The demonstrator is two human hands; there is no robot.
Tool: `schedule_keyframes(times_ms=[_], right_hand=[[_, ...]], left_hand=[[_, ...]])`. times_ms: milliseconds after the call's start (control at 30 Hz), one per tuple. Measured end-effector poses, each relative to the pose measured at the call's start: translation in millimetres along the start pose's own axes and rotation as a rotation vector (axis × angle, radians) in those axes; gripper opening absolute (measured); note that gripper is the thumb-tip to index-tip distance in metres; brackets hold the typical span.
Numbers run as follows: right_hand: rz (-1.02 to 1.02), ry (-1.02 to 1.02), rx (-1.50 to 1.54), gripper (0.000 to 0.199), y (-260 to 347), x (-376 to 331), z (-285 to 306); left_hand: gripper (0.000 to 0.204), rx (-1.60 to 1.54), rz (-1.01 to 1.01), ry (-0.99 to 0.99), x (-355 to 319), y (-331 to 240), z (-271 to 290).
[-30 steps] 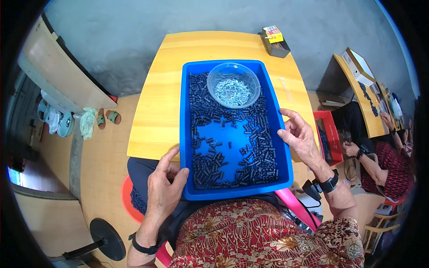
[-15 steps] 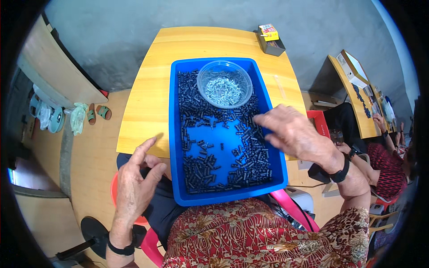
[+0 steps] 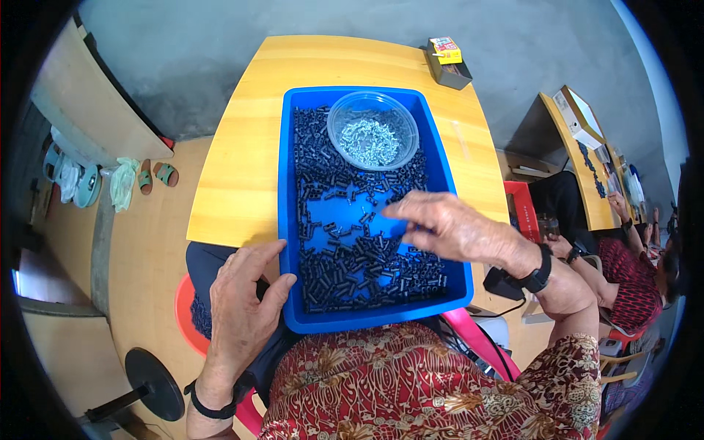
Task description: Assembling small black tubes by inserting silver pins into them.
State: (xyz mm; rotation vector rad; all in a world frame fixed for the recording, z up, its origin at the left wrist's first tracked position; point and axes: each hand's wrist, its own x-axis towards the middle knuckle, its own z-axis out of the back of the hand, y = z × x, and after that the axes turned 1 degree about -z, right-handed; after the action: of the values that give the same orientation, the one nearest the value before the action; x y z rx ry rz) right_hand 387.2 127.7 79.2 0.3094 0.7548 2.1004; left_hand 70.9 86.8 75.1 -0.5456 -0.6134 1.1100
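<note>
A blue plastic tray (image 3: 463, 282) lies before me, holding many small black tubular parts (image 3: 341, 273). In its far end sits a clear round plastic bowl (image 3: 412, 150) with small silvery metal pieces (image 3: 369, 141). My left hand (image 3: 246, 297) is at the tray's left wall, thumb and fingers apart, fingertips against or just beside the rim; it holds nothing. Above the right half of the tray is my right hand (image 3: 458, 227), fingers pointing left and slightly blurred, thumb apart from them. I see nothing in its grasp; whether its fingertips touch the parts is unclear.
The tray rests on a yellow wooden table (image 3: 235, 169), its near end over my lap. A dark box with a yellow packet (image 3: 449, 64) stands at the far right corner. Red containers (image 3: 192, 315) flank the table. On the right, another person's arm (image 3: 595, 268) shows beside a second table.
My right hand has swept left over the tray, and my left hand has come right to its rim. Black parts now cover more of the tray's near middle. The view has shifted slightly.
</note>
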Motion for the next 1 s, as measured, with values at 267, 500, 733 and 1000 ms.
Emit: schedule_keyframes(times_ms=[267,500,733,1000], right_hand=[[-0.046,-0.001,-0.052,0.028,-6,-1,13],[0.042,0.146,-0.151,0.019,5,17,-15],[0.085,0.281,-0.144,0.011,2,5,-5],[0.04,-0.028,-0.589,0.015,3,1,33]], left_hand=[[0.035,0.049,-0.032,-0.016,5,-11,0],[0.034,0.054,-0.149,-0.082,17,-21,-7],[0.031,0.036,-0.144,-0.114,6,-6,-21],[0.027,-0.006,-0.122,-0.129,2,-4,-26]])
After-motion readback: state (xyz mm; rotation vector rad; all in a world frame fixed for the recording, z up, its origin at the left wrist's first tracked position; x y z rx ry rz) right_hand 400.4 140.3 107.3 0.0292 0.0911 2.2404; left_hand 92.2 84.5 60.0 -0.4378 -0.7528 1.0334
